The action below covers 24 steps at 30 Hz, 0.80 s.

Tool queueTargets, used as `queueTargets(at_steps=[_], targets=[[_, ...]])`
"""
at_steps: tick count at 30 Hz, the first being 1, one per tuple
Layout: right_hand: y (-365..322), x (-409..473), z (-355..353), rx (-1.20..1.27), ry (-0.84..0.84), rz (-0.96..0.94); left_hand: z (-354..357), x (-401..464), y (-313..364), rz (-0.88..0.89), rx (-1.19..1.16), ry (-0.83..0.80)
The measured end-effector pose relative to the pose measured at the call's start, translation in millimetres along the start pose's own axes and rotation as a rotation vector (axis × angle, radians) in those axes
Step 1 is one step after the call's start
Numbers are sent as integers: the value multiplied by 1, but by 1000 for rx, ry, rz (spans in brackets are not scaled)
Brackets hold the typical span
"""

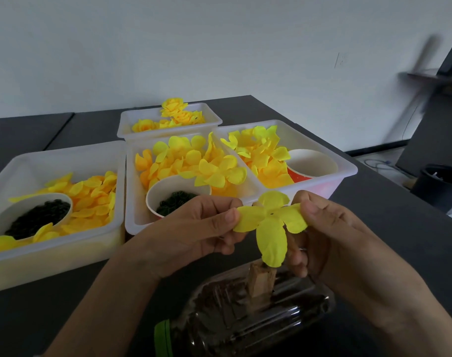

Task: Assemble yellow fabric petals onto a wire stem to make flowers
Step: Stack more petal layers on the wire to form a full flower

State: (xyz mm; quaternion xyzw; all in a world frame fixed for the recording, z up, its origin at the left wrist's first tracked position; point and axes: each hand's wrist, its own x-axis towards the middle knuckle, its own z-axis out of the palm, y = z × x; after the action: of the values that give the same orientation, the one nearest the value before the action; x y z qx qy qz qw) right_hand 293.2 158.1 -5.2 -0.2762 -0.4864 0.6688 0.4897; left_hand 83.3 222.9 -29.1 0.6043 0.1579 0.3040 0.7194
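I see my left hand (201,228) and right hand (330,228) each pinching an opposite lobe of a four-lobed yellow fabric petal piece (270,225), held just above the clear plastic bottle (245,318) lying on the bench (387,228); no writing is legible.

A clear plastic bottle (245,320) with a green band is lying on its side on the dark table (389,215), and a small wooden block (261,280) is standing up from it. Behind the table a white wall (219,42) is rising. To the right, a black bucket (440,185) is sitting on the floor, near some cables (382,164).
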Motion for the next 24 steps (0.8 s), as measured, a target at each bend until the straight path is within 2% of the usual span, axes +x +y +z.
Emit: queueTargets(at_steps=[15, 24], targets=[[2, -2, -6, -49, 9, 29, 3, 2, -1, -71, 22, -13], [1, -2, -3, -72, 27, -14, 8, 1, 5, -39, 46, 38]])
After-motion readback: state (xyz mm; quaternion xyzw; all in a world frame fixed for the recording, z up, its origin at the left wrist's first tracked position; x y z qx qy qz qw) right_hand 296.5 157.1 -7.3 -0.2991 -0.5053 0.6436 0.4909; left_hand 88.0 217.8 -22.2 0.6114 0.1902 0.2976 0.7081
